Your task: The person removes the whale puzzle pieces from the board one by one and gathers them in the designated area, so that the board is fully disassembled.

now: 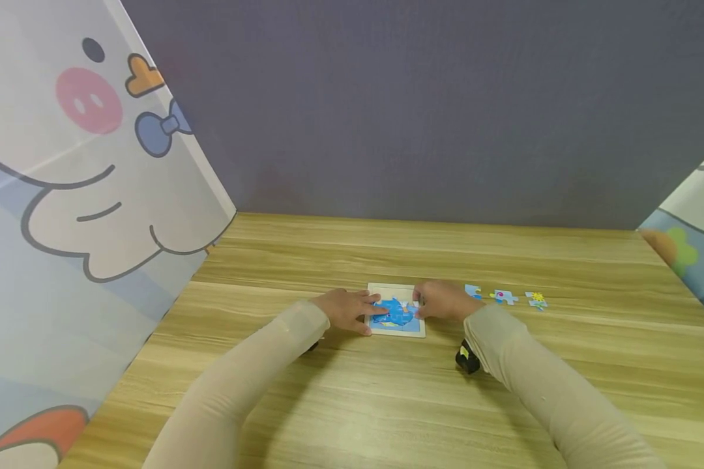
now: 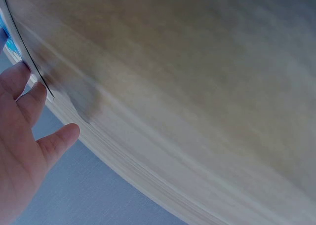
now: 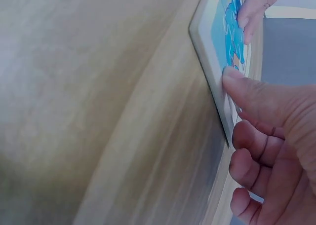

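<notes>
My left hand (image 1: 345,311) spread, fingers touching puzzle (image 1: 400,316); right hand (image 1: 446,301) at puzzle's right edge, pinching or pressing, I can't tell. Puzzle on counter (image 1: 387,404) between hands; loose pieces (image 1: 505,297) rightward, nearer right hand.

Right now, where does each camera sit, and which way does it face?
Head: worn on the head, facing forward and down over the table, puzzle tray and loose pieces; left hand, right hand and sleeves show.
Left wrist: worn there, facing across the table; left hand shows at picture left.
Right wrist: worn there, facing the tray's edge; both hands show.
Head and right wrist share the tray and both hands.
</notes>
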A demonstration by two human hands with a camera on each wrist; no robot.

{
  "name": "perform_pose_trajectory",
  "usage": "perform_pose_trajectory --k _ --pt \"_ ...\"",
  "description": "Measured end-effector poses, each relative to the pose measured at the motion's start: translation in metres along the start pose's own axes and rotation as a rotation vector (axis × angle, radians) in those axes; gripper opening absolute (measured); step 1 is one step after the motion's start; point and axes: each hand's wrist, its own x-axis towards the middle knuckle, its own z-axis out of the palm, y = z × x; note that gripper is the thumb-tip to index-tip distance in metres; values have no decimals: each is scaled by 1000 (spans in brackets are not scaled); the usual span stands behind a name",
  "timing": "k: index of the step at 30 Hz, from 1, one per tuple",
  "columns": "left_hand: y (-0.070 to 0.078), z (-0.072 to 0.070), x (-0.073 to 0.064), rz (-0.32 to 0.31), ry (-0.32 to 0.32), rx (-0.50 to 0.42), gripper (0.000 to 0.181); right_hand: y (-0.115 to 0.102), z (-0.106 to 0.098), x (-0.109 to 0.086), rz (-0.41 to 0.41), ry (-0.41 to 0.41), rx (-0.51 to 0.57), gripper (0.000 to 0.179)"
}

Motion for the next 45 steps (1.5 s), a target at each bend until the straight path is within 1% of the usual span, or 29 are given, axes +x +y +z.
perform_pose_trajectory --k 2,3,5,9,10,12,16,17,20,25,31,38,42,45 --pt "0 0 0 1 2 -2 63 1 0 1 -2 -2 31 23" --pt "0 1 0 1 4 -5 63 1 0 1 2 -5 67 23" --pt "0 0 -1 2 5 -13 63 3 1 3 28 -18 182 23" --pt "1 0 -1 -2 3 -22 63 10 5 7 98 -45 463 15" --pt "1 0 -2 -3 2 -22 63 13 7 7 91 -47 513 12" --pt "1 0 -1 -4 0 -21 63 14 9 8 119 -48 567 11" --pt "0 0 -1 -2 -1 -22 63 10 9 9 184 -24 595 10" --pt "0 -1 -2 1 -1 -23 63 6 8 8 223 -16 594 10" --pt "0 -1 -2 5 0 -27 63 0 8 8 243 8 579 9" --pt "-1 -2 -3 1 2 -27 63 -6 9 8 245 32 551 8" --pt "1 -2 -3 -7 -4 -24 63 -6 7 10 276 48 582 4" --pt "2 -3 -3 -14 -7 -14 63 -10 5 9 255 65 614 5" --pt "2 -3 -3 -7 -5 -21 63 -7 7 5 254 63 655 6" --pt "2 -3 -3 -5 -3 -23 63 -4 9 2 260 71 709 10"
